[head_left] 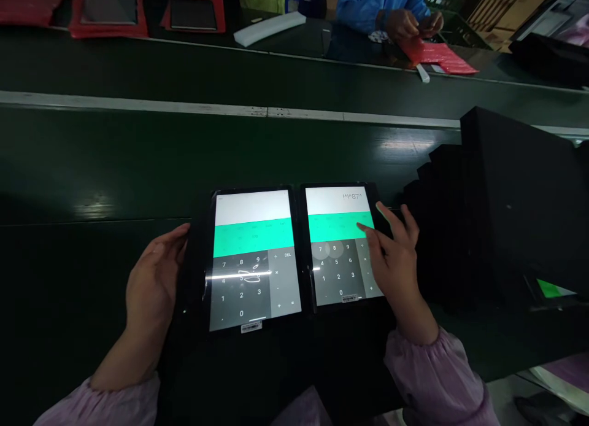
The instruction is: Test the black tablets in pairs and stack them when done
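Lying paired, two tablets point(253, 291) seemed stiff, slick, fragile, best lifted by edges; left hand point(154, 285) sat at nine o'clock, grip unclear, right hand point(396, 260) at three, released, pointing.

Tablets point(253, 260), a long green workbench point(138, 162) and a blue-clad co-worker point(361, 8) suggest a factory.

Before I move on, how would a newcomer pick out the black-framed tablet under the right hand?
Along the near side of the dark green worktable, find the bare right hand. Its index finger is over the green band of a black-framed rectangular tablet. Unlike the similar black-framed tablet on its left, this one has large dark characters in its white top area.
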`<move>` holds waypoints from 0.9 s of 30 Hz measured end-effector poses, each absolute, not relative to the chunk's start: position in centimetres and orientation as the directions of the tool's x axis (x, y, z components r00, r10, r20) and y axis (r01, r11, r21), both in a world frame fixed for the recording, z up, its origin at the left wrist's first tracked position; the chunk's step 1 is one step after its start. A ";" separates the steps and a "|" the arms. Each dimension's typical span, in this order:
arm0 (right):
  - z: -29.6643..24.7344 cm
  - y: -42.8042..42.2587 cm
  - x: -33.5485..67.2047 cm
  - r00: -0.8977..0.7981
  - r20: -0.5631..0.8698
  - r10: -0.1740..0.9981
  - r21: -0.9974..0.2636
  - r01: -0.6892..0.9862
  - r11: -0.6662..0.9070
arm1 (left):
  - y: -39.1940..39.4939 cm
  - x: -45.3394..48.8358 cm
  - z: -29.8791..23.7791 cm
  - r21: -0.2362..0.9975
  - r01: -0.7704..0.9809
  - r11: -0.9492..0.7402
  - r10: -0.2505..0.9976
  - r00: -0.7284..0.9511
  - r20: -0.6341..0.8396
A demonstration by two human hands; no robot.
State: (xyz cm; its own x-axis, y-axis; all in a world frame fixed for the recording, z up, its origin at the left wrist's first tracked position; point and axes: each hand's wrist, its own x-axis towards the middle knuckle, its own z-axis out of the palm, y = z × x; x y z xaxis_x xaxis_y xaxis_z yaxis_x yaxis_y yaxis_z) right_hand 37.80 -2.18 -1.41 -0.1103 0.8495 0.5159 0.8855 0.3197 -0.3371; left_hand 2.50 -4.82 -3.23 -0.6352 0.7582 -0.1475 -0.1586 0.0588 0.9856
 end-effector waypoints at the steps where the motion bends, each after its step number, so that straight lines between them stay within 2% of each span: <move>1: -1.4 -2.2 37.9 -0.088 0.512 0.854 -0.348 0.888 0.301 | -4.8 2.5 -3.2 0.986 -0.159 0.057 0.761 -0.632 -0.146; 4: -1.5 -2.1 38.3 -0.063 0.507 0.860 -0.366 0.887 0.281 | -4.3 2.3 -3.4 0.984 -0.177 0.028 0.777 -0.615 -0.133; 8: -1.0 -2.1 37.8 -0.140 0.509 0.850 -0.332 0.878 0.344 | -3.0 1.9 -3.6 0.979 -0.202 -0.002 0.817 -0.565 -0.115; 14: 1.1 -2.7 32.5 -0.237 0.540 0.808 -0.339 0.817 0.466 | -3.0 1.3 -4.2 0.983 -0.172 0.060 0.876 -0.463 -0.134; 17: 1.4 -2.8 28.4 -0.374 0.466 0.802 -0.328 0.769 0.549 | -3.7 1.0 -4.6 0.987 -0.112 0.111 0.884 -0.443 -0.150; 21: 0.8 -2.3 25.0 -0.470 0.395 0.789 -0.274 0.760 0.590 | -4.2 0.6 -4.8 0.991 -0.030 0.132 0.901 -0.413 -0.132; 24: 0.4 -2.1 24.9 -0.485 0.382 0.787 -0.268 0.757 0.596 | -4.2 0.4 -5.0 0.993 0.046 0.109 0.917 -0.390 -0.082; 27: 0.3 -1.9 25.6 -0.417 0.403 0.815 -0.267 0.798 0.541 | -4.3 0.1 -5.3 0.988 0.123 0.098 0.928 -0.371 -0.046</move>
